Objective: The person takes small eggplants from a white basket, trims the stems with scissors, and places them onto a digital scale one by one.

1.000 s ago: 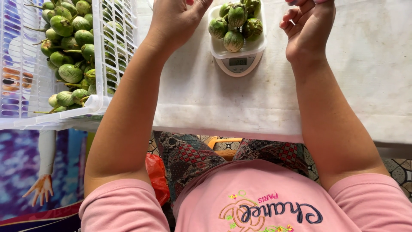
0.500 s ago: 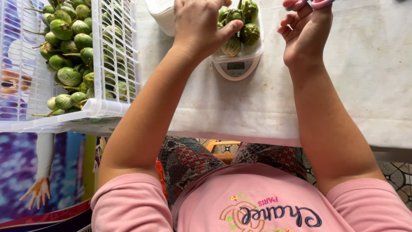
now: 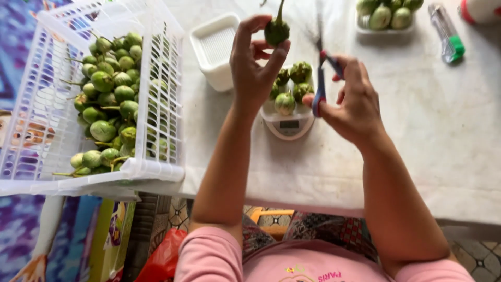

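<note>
Lifted clear of the pile since the earlier frame, one small green eggplant (image 3: 276, 31) now sits pinched between the thumb and fingertips of the left hand (image 3: 255, 68), stem pointing up, held above the kitchen scale (image 3: 288, 124). Half a second ago that hand was down among the fruit on the scale; now it is raised and turned toward the blades. The right hand (image 3: 352, 99) has also swung in, its fingers closed through the blue and red handles of a pair of scissors (image 3: 320, 78), blades aimed upward just beside the eggplant's stem. How wide the blades stand I cannot tell, because they are blurred.

Four or five more eggplants (image 3: 292, 86) rest on the scale's tray. A white plastic crate (image 3: 156, 156) at the left is heaped with the same fruit, many with long stems. An empty white foam tray (image 3: 216, 47) lies between crate and scale, and a filled tray (image 3: 386, 15) sits at the far edge of the white table covering (image 3: 443, 146).

The likely trouble is the left fingertips: they lie close to the stem, and a snip taken too low could nick them. The light pinch could also let the round fruit slip and knock the weighed pile.
</note>
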